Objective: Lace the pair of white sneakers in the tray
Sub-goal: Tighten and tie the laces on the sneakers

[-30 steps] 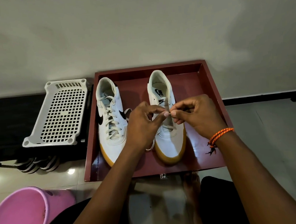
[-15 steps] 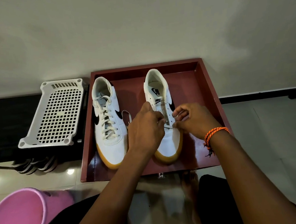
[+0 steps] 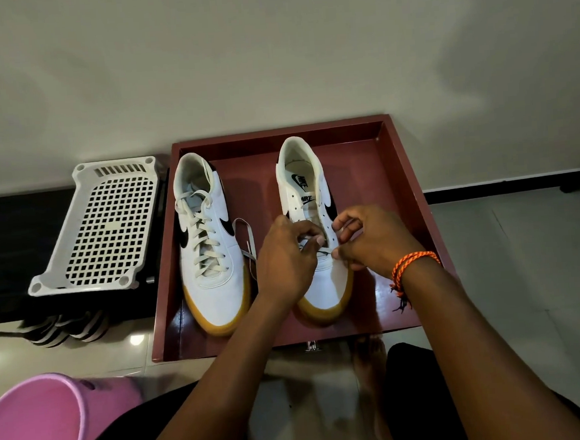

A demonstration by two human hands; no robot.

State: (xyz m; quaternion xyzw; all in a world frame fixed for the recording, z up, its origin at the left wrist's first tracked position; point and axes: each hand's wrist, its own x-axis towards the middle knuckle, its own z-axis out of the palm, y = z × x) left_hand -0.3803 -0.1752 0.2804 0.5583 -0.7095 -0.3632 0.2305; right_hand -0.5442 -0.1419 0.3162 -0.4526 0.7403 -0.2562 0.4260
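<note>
Two white sneakers with tan soles stand side by side in a dark red tray (image 3: 403, 191). The left sneaker (image 3: 209, 260) is laced up its front. The right sneaker (image 3: 320, 286) has a lace only through its lowest eyelets; the upper eyelets are bare. Over that shoe's lower eyelets, my left hand (image 3: 284, 258) pinches the cream lace (image 3: 309, 244) between thumb and fingertip. My right hand (image 3: 372, 238), with an orange cord on its wrist, pinches the lace at the shoe's right side. A loose stretch of lace (image 3: 246, 233) trails between the two shoes.
A white perforated plastic rack (image 3: 104, 229) lies on a black bench left of the tray. Striped sandals (image 3: 66, 328) sit under it. A pink bucket (image 3: 38, 426) stands at the lower left. A pale wall rises right behind the tray.
Both hands have dropped from above the shoe's middle to its lower eyelets, still pinching the lace. The camera has shifted slightly.
</note>
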